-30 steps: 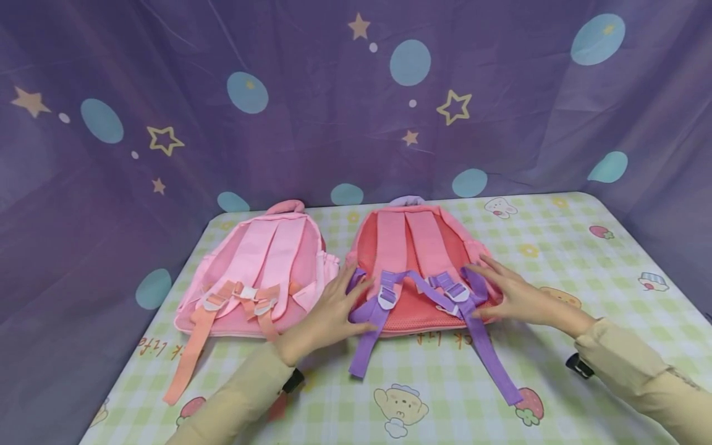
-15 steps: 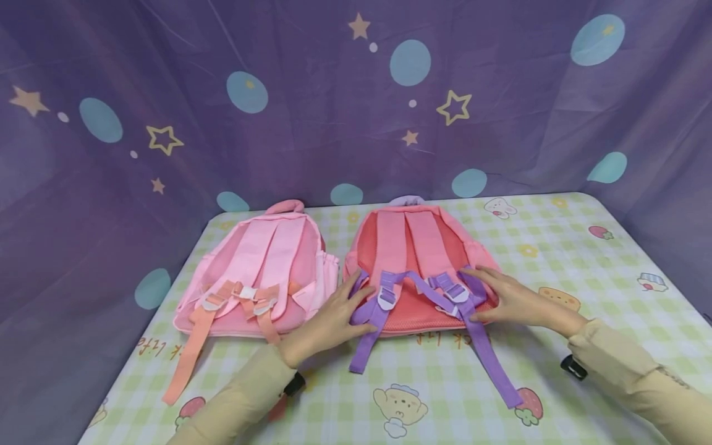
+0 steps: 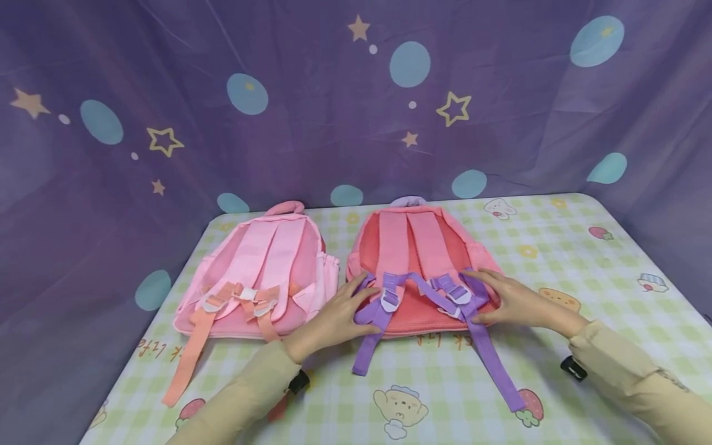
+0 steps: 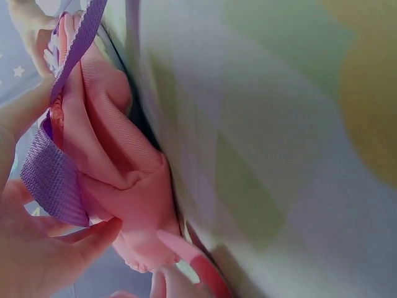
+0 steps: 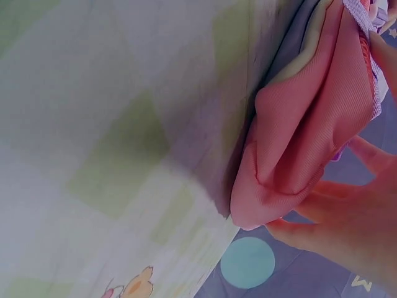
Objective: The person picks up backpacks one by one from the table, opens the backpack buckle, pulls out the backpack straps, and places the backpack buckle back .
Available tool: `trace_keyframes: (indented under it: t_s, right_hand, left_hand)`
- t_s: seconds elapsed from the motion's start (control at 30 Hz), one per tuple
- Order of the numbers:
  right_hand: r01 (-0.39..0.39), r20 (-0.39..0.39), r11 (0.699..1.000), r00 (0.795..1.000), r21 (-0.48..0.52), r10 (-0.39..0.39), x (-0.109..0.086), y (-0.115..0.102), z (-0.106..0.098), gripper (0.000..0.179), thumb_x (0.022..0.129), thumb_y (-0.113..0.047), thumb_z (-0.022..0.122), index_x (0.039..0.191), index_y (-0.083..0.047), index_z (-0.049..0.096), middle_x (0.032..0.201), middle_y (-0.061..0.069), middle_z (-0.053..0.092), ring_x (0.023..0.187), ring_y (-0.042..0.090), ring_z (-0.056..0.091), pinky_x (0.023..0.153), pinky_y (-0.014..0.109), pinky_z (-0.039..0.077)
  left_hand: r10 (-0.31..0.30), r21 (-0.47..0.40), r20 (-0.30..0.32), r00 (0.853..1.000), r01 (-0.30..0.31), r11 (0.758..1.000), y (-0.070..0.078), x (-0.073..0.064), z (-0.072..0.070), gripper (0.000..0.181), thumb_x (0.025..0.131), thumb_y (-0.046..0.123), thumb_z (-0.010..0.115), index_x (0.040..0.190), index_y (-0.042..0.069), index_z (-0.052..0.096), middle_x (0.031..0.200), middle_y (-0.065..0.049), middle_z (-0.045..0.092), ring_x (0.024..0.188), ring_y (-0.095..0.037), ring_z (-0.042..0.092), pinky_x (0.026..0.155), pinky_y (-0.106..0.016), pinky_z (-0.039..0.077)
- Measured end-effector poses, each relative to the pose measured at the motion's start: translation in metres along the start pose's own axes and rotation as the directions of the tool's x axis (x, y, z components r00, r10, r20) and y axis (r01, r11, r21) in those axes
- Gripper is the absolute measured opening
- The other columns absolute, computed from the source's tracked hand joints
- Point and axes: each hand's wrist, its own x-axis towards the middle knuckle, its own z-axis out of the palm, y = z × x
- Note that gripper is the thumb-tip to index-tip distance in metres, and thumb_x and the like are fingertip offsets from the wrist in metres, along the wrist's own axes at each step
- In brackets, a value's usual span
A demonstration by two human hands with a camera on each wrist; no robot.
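A coral-pink backpack (image 3: 394,247) with purple webbing straps (image 3: 489,364) lies on the table, its shoulder-strap side up. At its lower left edge rests my left hand (image 3: 334,315), fingers spread near a purple strap; in the left wrist view the fingertips meet the pink side fabric (image 4: 124,155). My right hand (image 3: 514,301) touches the lower right edge with extended fingers, its thumb beside the other strap. The right wrist view shows those fingers along the bag's side (image 5: 298,149). White buckles (image 3: 458,294) sit between the hands.
Close on the left lies a light pink backpack (image 3: 253,247) with orange webbing straps (image 3: 191,358), its lower right corner near my left forearm. A green checked cloth (image 3: 456,402) covers the table. Behind it hangs a purple curtain (image 3: 311,142) with stars and balloons.
My right hand has come inward and now rests against the coral backpack's right edge. My left hand and the coral backpack have shifted slightly right. The light pink backpack stays where it was.
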Motion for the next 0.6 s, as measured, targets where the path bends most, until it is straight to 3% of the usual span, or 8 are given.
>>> trace_keyframes:
  t_s: [0.13, 0.33, 0.6]
  right_hand:
    - [0.007, -0.002, 1.0, 1.0, 0.021, -0.007, -0.002, 0.004, -0.004, 0.085, 0.064, -0.048, 0.073, 0.132, -0.011, 0.038, 0.132, 0.025, 0.035, 0.118, 0.043, 0.035, 0.088, 0.058, 0.034]
    - [-0.044, 0.038, 0.996, 0.998, 0.082, 0.041, -0.009, 0.01, -0.013, 0.085, 0.064, -0.046, 0.074, 0.133, -0.013, 0.036, 0.132, 0.017, 0.036, 0.118, 0.033, 0.035, 0.09, 0.054, 0.033]
    - [-0.063, 0.011, 0.993, 0.998, 0.101, 0.062, -0.021, 0.022, -0.023, 0.083, 0.064, -0.037, 0.077, 0.131, -0.008, 0.037, 0.129, 0.021, 0.038, 0.113, 0.035, 0.038, 0.086, 0.055, 0.034]
  left_hand:
    - [0.001, -0.004, 0.01, 1.0, -0.001, 1.0, 0.002, 0.005, 0.002, 0.07, 0.072, 0.044, 0.069, 0.13, 0.012, 0.045, 0.143, -0.015, 0.021, 0.128, -0.032, 0.025, 0.1, -0.049, 0.027]
    - [0.019, -0.001, 0.016, 1.0, -0.019, 1.0, 0.008, 0.017, 0.007, 0.07, 0.07, 0.046, 0.07, 0.128, 0.015, 0.046, 0.143, -0.013, 0.022, 0.128, -0.03, 0.026, 0.098, -0.047, 0.03]
    - [0.064, -0.016, 0.027, 0.998, -0.064, 0.998, 0.018, 0.034, 0.015, 0.071, 0.071, 0.047, 0.069, 0.129, 0.015, 0.045, 0.143, -0.013, 0.022, 0.128, -0.031, 0.025, 0.097, -0.046, 0.032]
